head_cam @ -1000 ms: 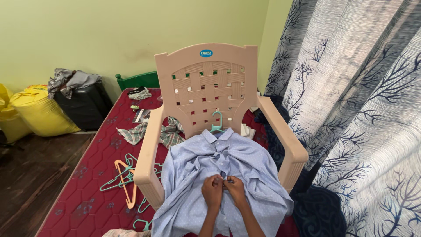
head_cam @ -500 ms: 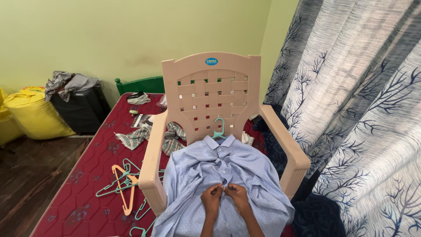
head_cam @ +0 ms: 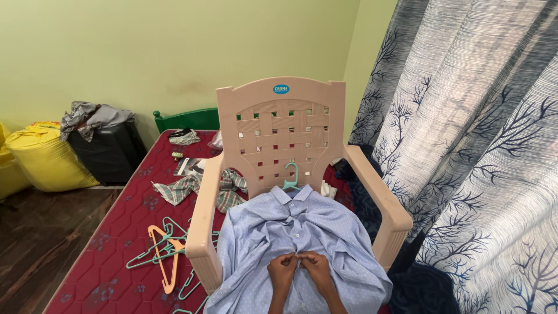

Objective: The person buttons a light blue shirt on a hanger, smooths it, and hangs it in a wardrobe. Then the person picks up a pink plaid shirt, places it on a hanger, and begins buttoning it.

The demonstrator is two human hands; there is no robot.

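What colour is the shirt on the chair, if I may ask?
Light blue shirt, head view.

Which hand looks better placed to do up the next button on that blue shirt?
Neither clearly. The left hand and right hand both pinch the blue shirt at its front placket, side by side. Buttoning probably needs both; the button itself is too small to see.

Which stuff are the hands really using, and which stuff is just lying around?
In use:
left hand and right hand, pinching the shirt front
light blue shirt
teal hanger inside its collar
beige plastic chair under it

Lying about:
loose hangers on the red mattress
checked cloth
yellow sack
black suitcase
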